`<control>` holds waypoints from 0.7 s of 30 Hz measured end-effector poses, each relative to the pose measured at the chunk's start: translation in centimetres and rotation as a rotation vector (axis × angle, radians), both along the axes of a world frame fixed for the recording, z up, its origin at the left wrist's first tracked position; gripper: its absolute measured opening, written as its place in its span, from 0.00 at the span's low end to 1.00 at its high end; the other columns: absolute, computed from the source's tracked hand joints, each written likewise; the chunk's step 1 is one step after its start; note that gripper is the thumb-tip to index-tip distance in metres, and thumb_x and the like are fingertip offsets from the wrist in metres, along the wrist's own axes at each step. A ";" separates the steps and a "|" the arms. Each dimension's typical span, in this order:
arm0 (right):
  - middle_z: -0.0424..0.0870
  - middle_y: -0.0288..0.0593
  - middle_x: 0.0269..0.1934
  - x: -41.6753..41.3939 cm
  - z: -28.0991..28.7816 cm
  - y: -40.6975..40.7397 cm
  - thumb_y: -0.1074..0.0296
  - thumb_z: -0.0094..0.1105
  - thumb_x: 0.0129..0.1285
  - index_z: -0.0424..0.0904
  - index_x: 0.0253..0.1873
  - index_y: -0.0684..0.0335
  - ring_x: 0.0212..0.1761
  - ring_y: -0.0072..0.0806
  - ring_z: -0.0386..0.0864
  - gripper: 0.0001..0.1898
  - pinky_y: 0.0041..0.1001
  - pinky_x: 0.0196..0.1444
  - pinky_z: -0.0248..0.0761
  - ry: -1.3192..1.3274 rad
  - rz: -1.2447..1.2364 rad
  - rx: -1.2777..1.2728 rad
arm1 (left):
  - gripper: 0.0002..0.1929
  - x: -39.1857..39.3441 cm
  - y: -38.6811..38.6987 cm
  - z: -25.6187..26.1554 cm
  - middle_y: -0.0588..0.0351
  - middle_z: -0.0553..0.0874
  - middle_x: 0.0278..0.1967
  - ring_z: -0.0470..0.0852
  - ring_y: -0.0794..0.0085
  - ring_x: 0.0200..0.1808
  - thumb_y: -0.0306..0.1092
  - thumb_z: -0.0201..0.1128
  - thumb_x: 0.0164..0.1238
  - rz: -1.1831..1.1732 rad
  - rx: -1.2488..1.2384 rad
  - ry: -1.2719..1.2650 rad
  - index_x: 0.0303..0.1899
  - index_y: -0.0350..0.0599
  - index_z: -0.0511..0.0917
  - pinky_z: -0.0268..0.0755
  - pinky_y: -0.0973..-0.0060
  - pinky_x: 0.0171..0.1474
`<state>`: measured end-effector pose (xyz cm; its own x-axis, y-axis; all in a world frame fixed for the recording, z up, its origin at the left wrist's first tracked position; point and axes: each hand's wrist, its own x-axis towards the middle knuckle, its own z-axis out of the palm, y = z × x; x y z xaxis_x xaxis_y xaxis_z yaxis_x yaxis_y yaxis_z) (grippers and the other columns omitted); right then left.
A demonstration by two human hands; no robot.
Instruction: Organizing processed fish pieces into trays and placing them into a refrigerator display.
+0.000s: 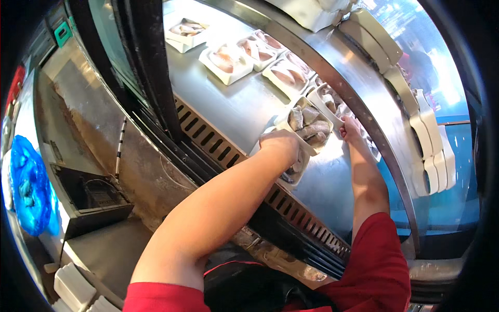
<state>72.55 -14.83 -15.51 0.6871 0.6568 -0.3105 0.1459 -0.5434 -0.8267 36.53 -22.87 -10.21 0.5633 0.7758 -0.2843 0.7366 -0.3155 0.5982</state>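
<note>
Both my arms reach into a display case with a metal floor. My left hand is at the near-left corner of a white tray of fish pieces; its fingers are hidden under the wrist and back of the hand. Another white tray with fish lies partly beneath my left wrist. My right hand has its fingers curled at the near edge of a white tray behind, which holds more fish pieces. The two fish trays stand close beside each other.
More white trays of fish fillets stand farther back. A slotted vent strip and black sliding tracks run along the case's near edge. A curved metal rail arches over the right side. Stacked empty trays stand beyond; a blue plastic bag lies far left.
</note>
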 end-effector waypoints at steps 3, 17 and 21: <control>0.67 0.36 0.15 -1.8 -2.0 1.5 0.63 0.53 0.60 0.68 0.27 0.60 0.10 0.19 0.64 0.11 0.19 0.08 0.52 -0.016 0.048 -0.086 | 0.12 -1.5 1.3 -0.4 0.46 0.84 0.43 0.84 0.58 0.45 0.30 0.61 0.53 0.051 -0.121 0.045 0.39 0.39 0.83 0.76 0.65 0.47; 0.81 0.50 0.30 -4.8 0.3 -0.5 0.57 0.58 0.58 0.78 0.42 0.72 0.21 0.34 0.80 0.19 0.31 0.17 0.75 -0.310 0.011 -0.149 | 0.16 -0.3 2.0 -2.3 0.47 0.85 0.45 0.84 0.60 0.47 0.31 0.66 0.52 0.200 -0.170 -0.011 0.45 0.42 0.82 0.75 0.69 0.49; 0.82 0.43 0.32 -9.3 2.5 -4.3 0.57 0.57 0.61 0.79 0.48 0.66 0.23 0.27 0.79 0.18 0.27 0.17 0.73 -0.393 0.088 -0.038 | 0.17 -1.1 1.7 -0.6 0.50 0.84 0.48 0.83 0.62 0.50 0.36 0.66 0.53 0.151 -0.275 -0.059 0.46 0.43 0.82 0.74 0.70 0.51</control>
<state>63.24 -19.16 -13.06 0.7000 0.7116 -0.0608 0.4940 -0.5439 -0.6783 35.46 -21.18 -10.79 0.4693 0.7504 -0.4654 0.7245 -0.0259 0.6887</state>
